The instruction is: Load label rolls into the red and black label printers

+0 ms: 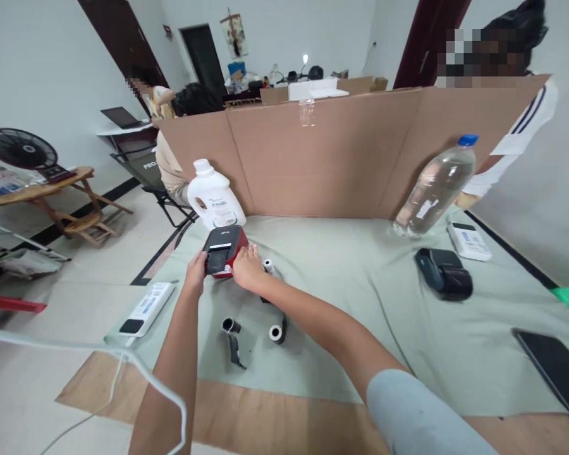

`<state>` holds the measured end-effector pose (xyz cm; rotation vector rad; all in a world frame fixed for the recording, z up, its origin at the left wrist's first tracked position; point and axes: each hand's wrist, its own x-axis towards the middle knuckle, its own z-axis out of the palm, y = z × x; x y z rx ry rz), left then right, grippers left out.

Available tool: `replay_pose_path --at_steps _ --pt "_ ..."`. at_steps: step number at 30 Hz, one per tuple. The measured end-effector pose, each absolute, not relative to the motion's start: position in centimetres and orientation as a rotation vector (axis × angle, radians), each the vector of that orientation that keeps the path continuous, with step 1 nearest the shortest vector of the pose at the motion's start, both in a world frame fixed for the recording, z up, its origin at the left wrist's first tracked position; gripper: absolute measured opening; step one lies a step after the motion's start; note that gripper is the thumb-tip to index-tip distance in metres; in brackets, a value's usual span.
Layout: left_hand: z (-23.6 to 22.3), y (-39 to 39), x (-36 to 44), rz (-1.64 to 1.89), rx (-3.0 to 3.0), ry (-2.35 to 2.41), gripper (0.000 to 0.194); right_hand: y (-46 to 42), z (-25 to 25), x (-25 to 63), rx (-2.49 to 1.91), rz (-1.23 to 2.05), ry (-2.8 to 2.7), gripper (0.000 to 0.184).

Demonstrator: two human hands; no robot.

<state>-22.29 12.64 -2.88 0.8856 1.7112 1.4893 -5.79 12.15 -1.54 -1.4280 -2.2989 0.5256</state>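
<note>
A red and black label printer (220, 245) sits at the back left of the cloth-covered table, between my two hands. My left hand (196, 272) grips its left side near the front corner. On the red right side, my right hand (248, 266) presses with bent fingers. Just right of that hand a small white paper roll (268, 265) stands, partly hidden by my forearm. Nearer to me lie another roll with a black outer layer (275, 333) and a dark curled roll (229, 325) with a loose black strip (236, 352) beside it.
A white jug (215, 196) stands behind the printer, before a cardboard screen (322, 158). At right are a water bottle (434, 189), a black portable printer (443, 273), a white device (469, 240) and a phone (554, 366). A power strip (146, 308) lies left. Other people sit beyond.
</note>
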Motion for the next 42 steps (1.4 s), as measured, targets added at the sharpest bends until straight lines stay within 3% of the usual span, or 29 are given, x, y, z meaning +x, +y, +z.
replay_pose_path --at_steps 7,14,19,24,42 --pt "2.0 9.7 -18.1 1.666 0.919 1.609 0.048 10.3 2.2 -2.6 -1.094 0.513 -2.087 0.081" --pt "6.4 4.2 -5.9 1.675 1.502 1.450 0.051 4.1 2.5 9.9 -1.026 0.384 -1.775 0.092" --pt "3.1 1.0 1.8 1.410 1.508 1.367 0.052 -1.4 -1.6 17.3 -1.212 0.360 -1.614 0.083" --pt "-1.1 -0.6 5.3 1.386 1.310 1.304 0.053 -3.9 -4.8 20.0 -1.264 0.294 -1.647 0.079" --pt "-4.5 -2.7 6.6 1.394 1.263 1.435 0.052 -5.2 -7.6 19.6 -1.285 0.286 -1.621 0.097"
